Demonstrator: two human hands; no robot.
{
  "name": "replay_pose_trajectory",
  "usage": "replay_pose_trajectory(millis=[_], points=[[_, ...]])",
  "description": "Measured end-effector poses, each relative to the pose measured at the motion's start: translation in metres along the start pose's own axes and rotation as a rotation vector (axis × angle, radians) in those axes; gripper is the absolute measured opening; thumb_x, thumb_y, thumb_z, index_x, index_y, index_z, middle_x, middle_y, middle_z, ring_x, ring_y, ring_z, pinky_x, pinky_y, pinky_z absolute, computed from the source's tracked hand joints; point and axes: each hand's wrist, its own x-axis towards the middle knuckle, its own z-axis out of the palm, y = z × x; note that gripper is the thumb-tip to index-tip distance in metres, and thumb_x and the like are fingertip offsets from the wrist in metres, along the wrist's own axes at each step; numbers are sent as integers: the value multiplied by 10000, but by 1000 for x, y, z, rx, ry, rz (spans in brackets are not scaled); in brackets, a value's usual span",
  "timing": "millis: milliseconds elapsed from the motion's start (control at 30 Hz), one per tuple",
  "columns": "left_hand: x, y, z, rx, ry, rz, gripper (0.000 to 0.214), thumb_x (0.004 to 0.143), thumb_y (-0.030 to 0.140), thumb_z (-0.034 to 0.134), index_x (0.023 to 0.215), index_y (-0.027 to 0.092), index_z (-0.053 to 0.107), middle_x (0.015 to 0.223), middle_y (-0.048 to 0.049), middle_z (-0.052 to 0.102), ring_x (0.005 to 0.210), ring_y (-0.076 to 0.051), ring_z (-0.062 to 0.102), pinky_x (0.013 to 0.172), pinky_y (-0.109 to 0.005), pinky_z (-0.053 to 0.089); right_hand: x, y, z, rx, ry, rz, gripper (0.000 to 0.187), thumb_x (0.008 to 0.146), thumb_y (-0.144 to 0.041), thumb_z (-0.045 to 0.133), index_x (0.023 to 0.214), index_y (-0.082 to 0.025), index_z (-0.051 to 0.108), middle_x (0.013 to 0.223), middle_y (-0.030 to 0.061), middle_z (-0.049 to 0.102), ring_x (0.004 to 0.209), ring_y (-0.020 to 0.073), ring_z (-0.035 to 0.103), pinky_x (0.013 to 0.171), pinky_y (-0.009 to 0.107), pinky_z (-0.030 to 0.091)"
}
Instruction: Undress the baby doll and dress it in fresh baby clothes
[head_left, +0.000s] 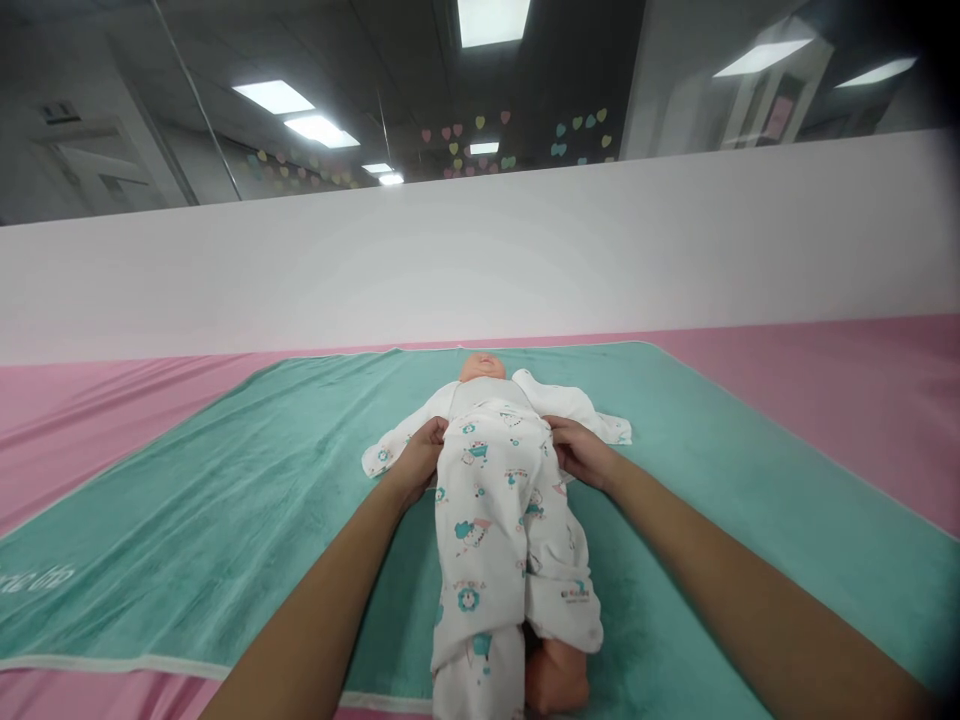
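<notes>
A baby doll (482, 367) lies on its back, its head at the far end and its legs towards me. White printed baby pants (480, 520) cover it from the waist down; one bare foot (559, 680) shows below the right-hand leg, while the left-hand leg runs out of the bottom of the view. My left hand (421, 455) is closed on the left side of the waistband, fingertips partly hidden by cloth. On the opposite side, my right hand (585, 453) grips the waistband's edge. A white long-sleeved top (491, 392) has its sleeves spread to both sides.
Under the doll is a green blanket (262, 500) with a pale edge and some wrinkles at left. It lies on a pink sheet (847, 400). Behind stands a low white wall (450, 270), with dark glass (300, 50) above reflecting ceiling lights and paper hearts.
</notes>
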Motion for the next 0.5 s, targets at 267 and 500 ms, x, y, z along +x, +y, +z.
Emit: replay_pose_trajectory(millis=[267, 500], points=[[6, -10, -13, -48, -158, 3, 297, 579, 188, 704, 757, 182, 467, 667, 42, 575, 560, -86, 495, 494, -192, 369, 0, -1, -7, 36, -10, -1, 122, 614, -123, 546, 711, -180, 592, 623, -35, 553, 566, 98, 490, 546, 219, 378], [2, -4, -6, -62, -99, -43, 271, 592, 171, 702, 796, 166, 523, 767, -4, 627, 654, -129, 579, 552, -228, 445, -5, -8, -7, -18, -11, 23, 194, 725, -347, 611, 801, -171, 645, 699, 23, 637, 665, 166, 573, 620, 285, 451]])
